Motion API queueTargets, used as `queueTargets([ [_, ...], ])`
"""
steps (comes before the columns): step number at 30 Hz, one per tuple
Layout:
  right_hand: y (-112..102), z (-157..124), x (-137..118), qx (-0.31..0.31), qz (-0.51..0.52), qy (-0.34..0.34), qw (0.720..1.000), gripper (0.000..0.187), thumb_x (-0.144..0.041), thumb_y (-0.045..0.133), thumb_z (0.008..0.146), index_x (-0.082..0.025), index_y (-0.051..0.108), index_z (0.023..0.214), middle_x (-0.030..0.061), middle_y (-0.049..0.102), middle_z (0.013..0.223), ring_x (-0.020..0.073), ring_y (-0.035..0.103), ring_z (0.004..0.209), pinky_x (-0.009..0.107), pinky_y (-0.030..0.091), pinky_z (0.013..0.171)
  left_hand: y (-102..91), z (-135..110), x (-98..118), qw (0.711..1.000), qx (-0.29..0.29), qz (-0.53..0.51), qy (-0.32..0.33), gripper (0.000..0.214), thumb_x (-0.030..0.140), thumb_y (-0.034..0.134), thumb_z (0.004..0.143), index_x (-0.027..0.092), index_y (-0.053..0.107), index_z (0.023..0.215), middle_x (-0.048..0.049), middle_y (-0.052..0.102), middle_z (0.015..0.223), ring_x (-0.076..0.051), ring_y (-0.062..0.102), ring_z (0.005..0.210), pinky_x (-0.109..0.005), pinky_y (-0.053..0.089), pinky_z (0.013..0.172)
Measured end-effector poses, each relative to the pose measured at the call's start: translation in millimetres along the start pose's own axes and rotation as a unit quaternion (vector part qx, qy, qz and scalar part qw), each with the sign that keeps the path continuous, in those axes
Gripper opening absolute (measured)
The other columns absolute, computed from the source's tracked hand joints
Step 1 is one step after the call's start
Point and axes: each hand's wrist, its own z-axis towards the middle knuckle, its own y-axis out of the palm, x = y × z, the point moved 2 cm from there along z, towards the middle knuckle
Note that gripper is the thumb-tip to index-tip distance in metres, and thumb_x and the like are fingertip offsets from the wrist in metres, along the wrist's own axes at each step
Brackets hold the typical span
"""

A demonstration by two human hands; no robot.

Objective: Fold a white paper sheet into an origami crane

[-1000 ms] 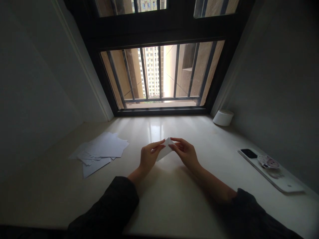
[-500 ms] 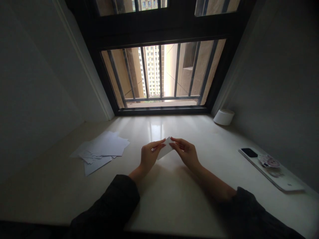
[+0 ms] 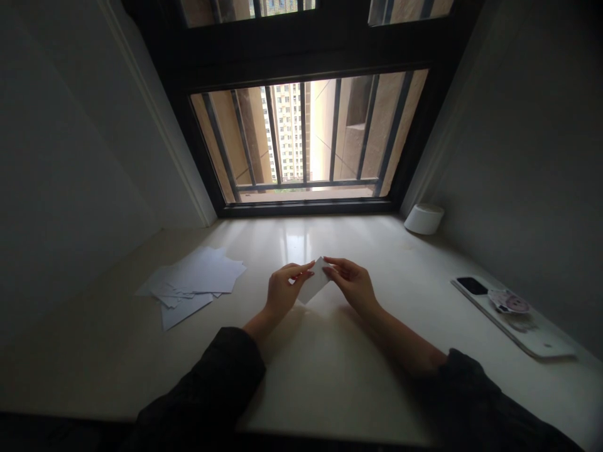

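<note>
A small white piece of paper (image 3: pixel 313 286) is held up between my two hands, tilted with one corner pointing up. My left hand (image 3: pixel 284 286) pinches its left edge between thumb and fingers. On the other side, my right hand (image 3: pixel 352 281) grips the upper right edge near the top corner. Whether the paper is folded in layers I cannot tell. To the left, a loose pile of white paper sheets (image 3: pixel 202 273) lies on the pale sill, with small torn or cut pieces on top.
A white phone (image 3: pixel 518 326) with a round cartoon grip lies at the right. A white rounded object (image 3: pixel 424 220) stands in the back right corner. The dark-framed window (image 3: pixel 306 208) with bars closes off the back, and walls rise on both sides.
The paper is turned slightly so more of its face shows between my hands. Both hands keep their grip and have hardly moved.
</note>
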Motion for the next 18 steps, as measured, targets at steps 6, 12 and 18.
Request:
queueTargets([
  [6, 4.0, 0.8, 1.4, -0.018, 0.012, 0.040, 0.999, 0.056, -0.044, 0.074, 0.064, -0.020, 0.060, 0.112, -0.0009, 0.063, 0.066, 0.0158, 0.058, 0.063, 0.032, 0.051, 0.066, 2.5, 0.1, -2.6, 0.997, 0.044, -0.042, -0.044, 0.027, 0.035, 0.065, 0.076, 0.026, 0.071, 0.101, -0.0014, 0.063, 0.071, -0.013, 0.052, 0.064, -0.023, 0.040, 0.058],
  [12, 14.6, -4.9, 3.4, -0.079, 0.036, 0.121, 0.989, 0.039, -0.047, 0.069, 0.067, -0.016, 0.069, 0.089, 0.0053, 0.068, 0.076, 0.0199, 0.061, 0.074, 0.031, 0.047, 0.070, 13.1, -2.9, -3.1, 0.990, 0.073, -0.100, -0.066, 0.033, 0.037, 0.065, 0.075, 0.022, 0.069, 0.105, -0.0026, 0.064, 0.078, -0.012, 0.053, 0.067, -0.023, 0.043, 0.059],
  [18, 18.2, -7.9, 1.7, -0.090, 0.076, 0.135, 0.984, 0.033, -0.046, 0.068, 0.069, -0.016, 0.070, 0.083, 0.0040, 0.068, 0.073, 0.0171, 0.059, 0.069, 0.029, 0.043, 0.068, 16.0, -6.1, 4.2, 0.985, 0.095, -0.116, -0.081, 0.034, 0.038, 0.067, 0.074, 0.022, 0.069, 0.104, -0.0041, 0.068, 0.085, -0.014, 0.059, 0.072, -0.023, 0.046, 0.063],
])
